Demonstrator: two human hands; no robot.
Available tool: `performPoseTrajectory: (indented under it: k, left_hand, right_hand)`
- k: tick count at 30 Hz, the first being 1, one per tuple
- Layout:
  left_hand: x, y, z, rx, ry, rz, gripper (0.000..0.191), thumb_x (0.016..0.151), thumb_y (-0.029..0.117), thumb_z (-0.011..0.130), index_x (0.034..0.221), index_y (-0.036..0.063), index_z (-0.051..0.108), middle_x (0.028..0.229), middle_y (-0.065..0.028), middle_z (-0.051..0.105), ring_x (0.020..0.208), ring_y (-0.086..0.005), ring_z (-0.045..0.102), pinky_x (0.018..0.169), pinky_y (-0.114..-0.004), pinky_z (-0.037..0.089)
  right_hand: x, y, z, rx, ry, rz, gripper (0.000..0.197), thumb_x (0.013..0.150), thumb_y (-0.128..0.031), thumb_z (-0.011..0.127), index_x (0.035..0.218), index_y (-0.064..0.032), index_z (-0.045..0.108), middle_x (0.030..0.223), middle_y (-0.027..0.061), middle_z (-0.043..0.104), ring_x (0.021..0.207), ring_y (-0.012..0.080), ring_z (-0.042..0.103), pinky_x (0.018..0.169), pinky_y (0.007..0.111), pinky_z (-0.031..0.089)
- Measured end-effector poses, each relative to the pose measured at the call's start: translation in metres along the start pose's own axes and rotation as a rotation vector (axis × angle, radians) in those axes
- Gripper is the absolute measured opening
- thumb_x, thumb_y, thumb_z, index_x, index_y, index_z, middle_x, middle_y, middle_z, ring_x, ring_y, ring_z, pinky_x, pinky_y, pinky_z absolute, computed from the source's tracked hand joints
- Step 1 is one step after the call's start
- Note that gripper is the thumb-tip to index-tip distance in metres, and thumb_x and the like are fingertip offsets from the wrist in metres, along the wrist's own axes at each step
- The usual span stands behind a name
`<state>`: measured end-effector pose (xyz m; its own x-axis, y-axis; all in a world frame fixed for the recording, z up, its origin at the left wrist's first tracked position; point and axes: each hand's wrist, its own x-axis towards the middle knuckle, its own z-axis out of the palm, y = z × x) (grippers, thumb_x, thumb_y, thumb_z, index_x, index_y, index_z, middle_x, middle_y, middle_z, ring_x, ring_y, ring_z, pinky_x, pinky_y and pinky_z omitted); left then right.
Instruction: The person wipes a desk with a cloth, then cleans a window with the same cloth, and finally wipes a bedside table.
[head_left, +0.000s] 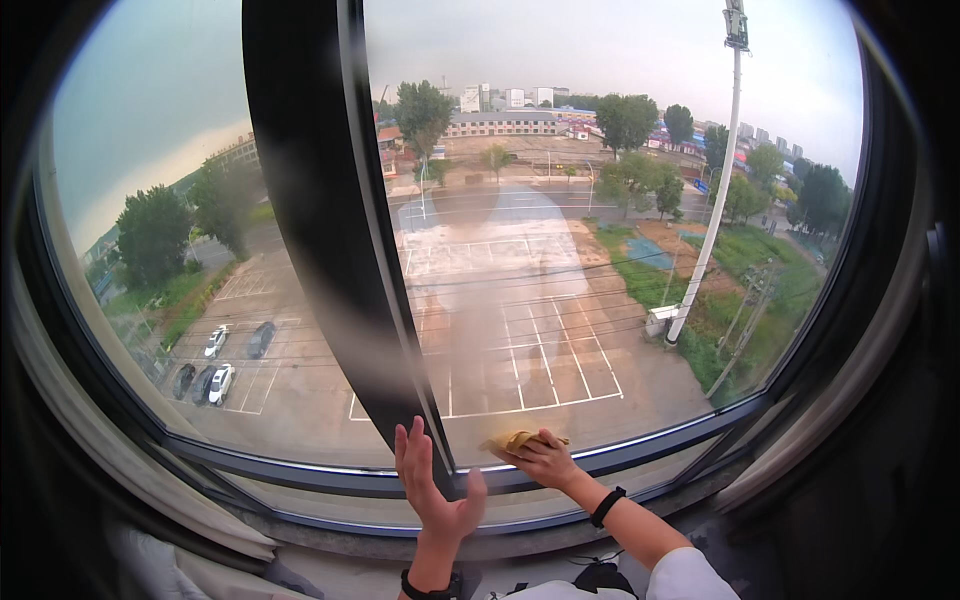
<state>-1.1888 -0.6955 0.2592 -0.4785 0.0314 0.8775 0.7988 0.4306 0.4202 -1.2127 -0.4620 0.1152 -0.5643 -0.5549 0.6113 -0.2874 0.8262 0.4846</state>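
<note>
Low in the head view, my right hand (544, 459) presses a folded yellow cloth (525, 439) against the window glass (480, 337), just above the bottom rail of the frame. My left hand (431, 472) is raised with its fingers apart, in front of the dark upright mullion (330, 247). Nothing is in its palm, and whether it touches the mullion I cannot tell. Each wrist wears a black band. A faint reflection of a person in a light top shows in the middle of the pane.
Below the glass runs the grey horizontal window rail (360, 480), with the sill (337, 529) under it. Curtains hang at the left (142, 457) and right (810, 450). Light fabric (157, 559) lies at the lower left. Outside are a car park, trees and a tall pole (709, 240).
</note>
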Motion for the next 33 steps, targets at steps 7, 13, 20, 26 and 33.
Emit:
performPoseTrajectory:
  k: [7,13,20,26,33]
  left_hand:
    - [-0.005,-0.012,-0.021,0.007,0.047,-0.006,0.072,0.076,0.01,0.064,0.142,0.0058,0.037,0.143,-0.0206,0.047,0.139,-0.0431,0.034,0.114,-0.052,0.027]
    - [-0.005,-0.015,-0.016,-0.008,0.044,0.029,0.066,0.077,0.012,0.062,0.139,0.0057,0.038,0.139,-0.0215,0.049,0.138,-0.0436,0.035,0.115,-0.053,0.024]
    - [-0.003,-0.002,0.015,-0.064,0.029,0.006,0.066,0.084,0.02,0.061,0.142,0.008,0.031,0.142,-0.0209,0.045,0.143,-0.0364,0.029,0.117,-0.053,0.017]
    - [-0.002,0.001,0.027,-0.115,0.151,0.113,0.053,0.088,0.021,0.06,0.134,0.0086,0.035,0.137,-0.0197,0.049,0.139,-0.0363,0.033,0.117,-0.053,0.018]
    - [0.005,0.015,0.066,-0.156,0.005,0.029,0.061,0.082,0.016,0.057,0.137,0.0068,0.032,0.146,-0.0193,0.04,0.143,-0.039,0.025,0.117,-0.054,0.017]
  right_hand:
    - [0.098,0.06,-0.056,0.079,0.254,0.206,0.044,0.082,-0.008,0.057,0.121,-0.0275,0.068,0.104,-0.0056,0.07,0.11,0.0153,0.057,0.121,0.046,0.013]
    - [0.29,0.146,-0.183,0.098,0.731,0.287,0.047,0.081,0.003,0.057,0.124,-0.014,0.065,0.133,0.0083,0.06,0.134,0.026,0.047,0.118,0.046,0.023]
    - [0.339,0.138,-0.187,0.198,0.834,0.219,0.037,0.09,-0.012,0.053,0.124,-0.0174,0.066,0.138,0.0048,0.057,0.138,0.0217,0.042,0.119,0.043,0.025]
    - [0.216,0.054,-0.094,0.12,0.435,0.058,0.041,0.093,-0.023,0.051,0.133,-0.0226,0.059,0.146,-0.0018,0.049,0.139,0.0152,0.04,0.122,0.039,0.02]
    - [0.027,0.006,0.016,0.296,-0.04,-0.186,0.052,0.091,-0.022,0.049,0.143,-0.0167,0.049,0.146,-0.0028,0.049,0.139,0.0142,0.039,0.123,0.038,0.012]
